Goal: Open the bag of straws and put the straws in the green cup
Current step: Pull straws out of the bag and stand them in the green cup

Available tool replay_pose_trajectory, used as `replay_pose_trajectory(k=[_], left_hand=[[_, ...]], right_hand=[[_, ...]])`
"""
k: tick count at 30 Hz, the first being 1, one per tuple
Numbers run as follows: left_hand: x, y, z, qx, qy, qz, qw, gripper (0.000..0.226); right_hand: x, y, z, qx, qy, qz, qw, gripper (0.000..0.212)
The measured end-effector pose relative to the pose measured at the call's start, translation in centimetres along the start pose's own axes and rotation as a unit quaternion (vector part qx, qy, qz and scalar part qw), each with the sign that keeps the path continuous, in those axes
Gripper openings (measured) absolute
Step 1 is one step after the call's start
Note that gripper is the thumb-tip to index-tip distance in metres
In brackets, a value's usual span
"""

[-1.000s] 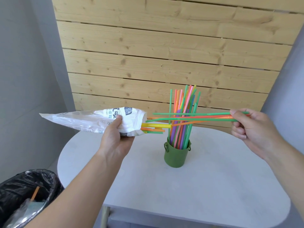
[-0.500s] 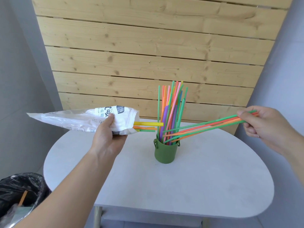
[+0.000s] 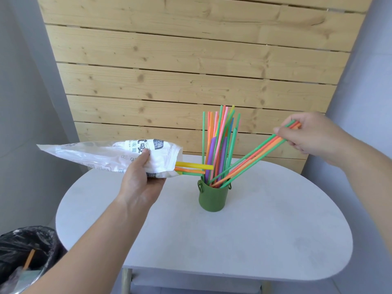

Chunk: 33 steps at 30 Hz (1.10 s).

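A green cup (image 3: 212, 197) stands on the white table (image 3: 265, 240), with several coloured straws (image 3: 219, 143) upright in it. My left hand (image 3: 141, 181) holds a white printed straw bag (image 3: 101, 154) level above the table's left side; yellow, orange and green straw ends (image 3: 194, 168) stick out of its open mouth toward the cup. My right hand (image 3: 311, 134) pinches the upper ends of a bundle of green and orange straws (image 3: 254, 153). The bundle slants down to the left, with its lower ends inside the cup.
A wooden plank wall (image 3: 191, 71) rises right behind the table. A bin lined with a black bag (image 3: 23, 253) stands on the floor at the lower left, with an orange straw in it. Grey walls close in on both sides.
My right hand pulled the bundle clear of the bag, swung it from level to slanted, and lowered its free ends into the cup. The bag stayed held in my left hand.
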<state>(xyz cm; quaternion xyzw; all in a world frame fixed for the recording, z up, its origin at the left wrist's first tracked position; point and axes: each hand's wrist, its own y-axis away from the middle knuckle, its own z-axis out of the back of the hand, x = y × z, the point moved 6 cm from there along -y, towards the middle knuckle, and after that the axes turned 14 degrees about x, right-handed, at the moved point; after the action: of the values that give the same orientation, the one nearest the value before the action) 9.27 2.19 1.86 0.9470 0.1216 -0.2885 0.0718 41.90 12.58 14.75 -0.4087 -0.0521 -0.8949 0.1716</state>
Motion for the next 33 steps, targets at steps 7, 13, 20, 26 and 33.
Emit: replay_pose_trajectory(k=[7,13,20,26,33], left_hand=[[0.3,0.3,-0.3,0.003,-0.011,0.009,1.000,0.015],[0.1,0.5,-0.3,0.000,-0.006,0.011,1.000,0.015],[-0.4,0.3,-0.3,-0.001,-0.001,0.005,1.000,0.018],[-0.4,0.3,-0.3,-0.001,0.002,0.006,1.000,0.015],[-0.5,0.4,-0.4,-0.003,-0.002,0.005,1.000,0.017]], right_hand=[[5.4,-3.3,-2.8,0.049,0.121,0.038,0.991,0.023],[7.7,-5.7,-5.6,0.083,0.213,0.046,0.972,0.030],[8.6,-7.1,-6.8,0.054,0.263,0.057,0.962,0.038],[7.3,-7.4,-7.1,-0.020,0.204,0.070,0.976,0.050],[7.4,-6.7,-8.0,-0.051,0.214,0.119,0.968,0.049]])
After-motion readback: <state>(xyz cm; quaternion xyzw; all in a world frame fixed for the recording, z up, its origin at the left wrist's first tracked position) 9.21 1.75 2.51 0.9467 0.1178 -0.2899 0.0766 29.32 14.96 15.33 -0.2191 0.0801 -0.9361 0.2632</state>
